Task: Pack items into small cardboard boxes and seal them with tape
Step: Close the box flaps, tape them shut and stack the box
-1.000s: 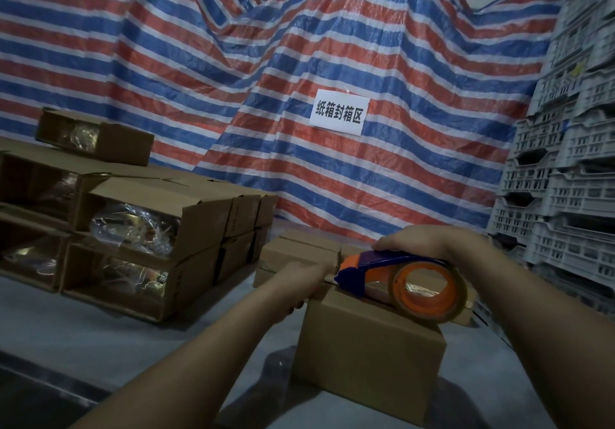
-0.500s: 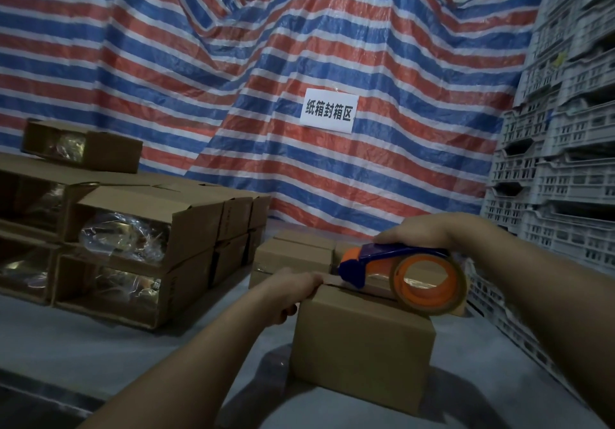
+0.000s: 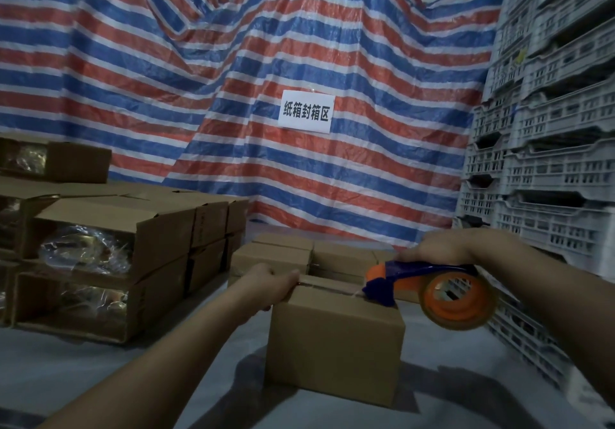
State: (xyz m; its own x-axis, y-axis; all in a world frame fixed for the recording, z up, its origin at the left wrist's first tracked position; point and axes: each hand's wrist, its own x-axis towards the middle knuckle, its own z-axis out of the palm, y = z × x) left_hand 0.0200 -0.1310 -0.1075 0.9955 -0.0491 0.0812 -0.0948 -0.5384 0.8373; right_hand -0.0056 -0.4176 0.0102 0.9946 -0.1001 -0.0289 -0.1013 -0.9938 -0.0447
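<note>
Cardboard box (image 3: 334, 345) sits shut on the grey worktop (image 3: 83, 372), right in front of the camera. The left hand (image 3: 266, 283) is curled over its top left edge, pinning the start of a clear tape strip (image 3: 327, 290) that runs along the top seam. The right hand (image 3: 436, 249) is wrapped around an orange and blue tape dispenser (image 3: 432, 290) whose blue nose touches the box's top right edge. More small boxes (image 3: 289, 254) sit just behind, open boxes with plastic-wrapped stuff (image 3: 109, 255) stack up on the left, and white crates (image 3: 549, 169) on the right in front of a striped tarp (image 3: 299, 62) with a paper sign (image 3: 306, 112).
</note>
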